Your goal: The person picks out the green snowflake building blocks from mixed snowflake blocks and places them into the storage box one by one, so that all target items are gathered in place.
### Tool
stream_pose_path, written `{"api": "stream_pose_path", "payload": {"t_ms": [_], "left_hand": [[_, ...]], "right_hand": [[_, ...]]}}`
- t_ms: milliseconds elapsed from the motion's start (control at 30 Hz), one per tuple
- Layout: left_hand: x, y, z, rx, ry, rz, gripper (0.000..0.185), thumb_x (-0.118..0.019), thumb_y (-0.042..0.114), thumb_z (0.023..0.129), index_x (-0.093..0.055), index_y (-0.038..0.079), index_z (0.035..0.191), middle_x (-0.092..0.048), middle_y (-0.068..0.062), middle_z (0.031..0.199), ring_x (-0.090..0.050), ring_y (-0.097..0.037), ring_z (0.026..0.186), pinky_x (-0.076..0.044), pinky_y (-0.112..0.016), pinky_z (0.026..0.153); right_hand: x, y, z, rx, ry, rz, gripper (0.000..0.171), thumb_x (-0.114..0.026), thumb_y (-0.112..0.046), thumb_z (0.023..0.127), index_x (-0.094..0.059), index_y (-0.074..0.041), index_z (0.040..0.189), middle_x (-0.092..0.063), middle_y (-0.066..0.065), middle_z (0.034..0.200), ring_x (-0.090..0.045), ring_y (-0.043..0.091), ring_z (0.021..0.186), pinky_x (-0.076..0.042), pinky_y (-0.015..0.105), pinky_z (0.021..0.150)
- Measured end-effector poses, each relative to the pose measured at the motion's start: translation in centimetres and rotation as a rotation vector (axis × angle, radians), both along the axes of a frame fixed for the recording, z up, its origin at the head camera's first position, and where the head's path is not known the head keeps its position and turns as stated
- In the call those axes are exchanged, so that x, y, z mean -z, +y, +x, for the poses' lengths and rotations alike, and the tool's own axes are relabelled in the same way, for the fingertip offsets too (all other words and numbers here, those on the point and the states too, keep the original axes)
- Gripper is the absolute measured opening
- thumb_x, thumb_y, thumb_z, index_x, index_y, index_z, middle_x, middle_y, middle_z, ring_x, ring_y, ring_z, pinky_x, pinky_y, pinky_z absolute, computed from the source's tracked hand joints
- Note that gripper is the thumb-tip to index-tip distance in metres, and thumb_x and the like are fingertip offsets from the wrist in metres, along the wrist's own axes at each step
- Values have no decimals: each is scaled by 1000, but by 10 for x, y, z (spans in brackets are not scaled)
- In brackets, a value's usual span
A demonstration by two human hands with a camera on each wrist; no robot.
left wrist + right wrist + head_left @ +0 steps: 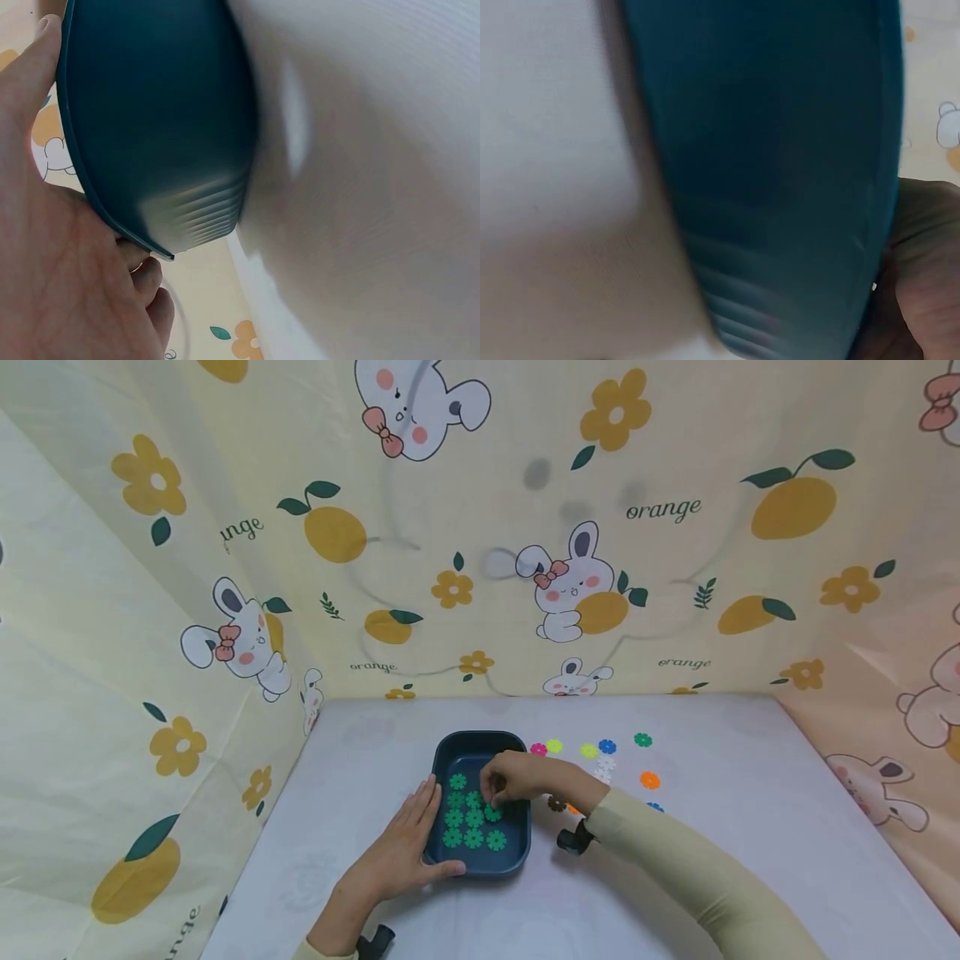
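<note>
A dark blue tray (519, 850) sits on the white table (712, 860) and holds several green flower-shaped discs (463, 827) laid in rows. My left hand (417, 837) lies against the tray's left side, fingers straight along the rim and thumb along the front edge. In the left wrist view the palm (60, 247) presses on the tray's outer wall (165, 120). My right hand (491, 795) reaches over the tray with curled fingers and pinches a green disc (493, 814) at the rows' right end. The right wrist view shows only the tray wall (780, 150) and part of that hand (922, 285).
Loose discs lie right of the tray: pink (538, 749), yellow-green (554, 745), blue (607, 746), green (642, 740), white (604, 765), orange (650, 780) and brown (557, 803). Printed cloth walls (150, 610) close the table on the left, back and right.
</note>
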State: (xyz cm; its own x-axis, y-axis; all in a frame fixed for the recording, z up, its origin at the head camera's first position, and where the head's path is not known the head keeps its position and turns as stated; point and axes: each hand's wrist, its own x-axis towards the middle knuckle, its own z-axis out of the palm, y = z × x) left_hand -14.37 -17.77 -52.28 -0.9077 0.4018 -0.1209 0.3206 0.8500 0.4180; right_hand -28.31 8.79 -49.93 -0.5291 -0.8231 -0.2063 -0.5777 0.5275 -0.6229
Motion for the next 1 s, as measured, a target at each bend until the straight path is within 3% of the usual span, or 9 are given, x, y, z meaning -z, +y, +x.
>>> {"api": "stream_pose_path", "payload": {"t_ms": [167, 367, 1000], "left_hand": [[-1, 1, -1, 1, 1, 4, 126, -66, 82, 89, -6, 10, 174, 4, -5, 182, -2, -25, 168, -11, -51, 136], [-2, 0, 0, 6, 4, 17, 125, -67, 80, 90, -9, 7, 173, 3, -7, 182, -2, -27, 168, -11, -51, 136], [-2, 1, 2, 2, 3, 9, 126, -65, 83, 89, -9, 8, 173, 3, -6, 182, -2, -27, 168, -12, -51, 136]], "right_hand": [[2, 0, 5, 15, 78, 53, 6, -81, -18, 99, -79, -21, 95, -71, -19, 88, -65, 4, 83, -59, 22, 83], [4, 1, 9, 13, 138, 43, 9, -83, -19, 98, -78, -26, 94, -71, -20, 89, -65, 1, 83, -59, 21, 84], [8, 4, 7, -35, 185, 37, 6, -83, -24, 98, -79, -29, 97, -72, -22, 93, -65, -1, 84, -59, 20, 86]]}}
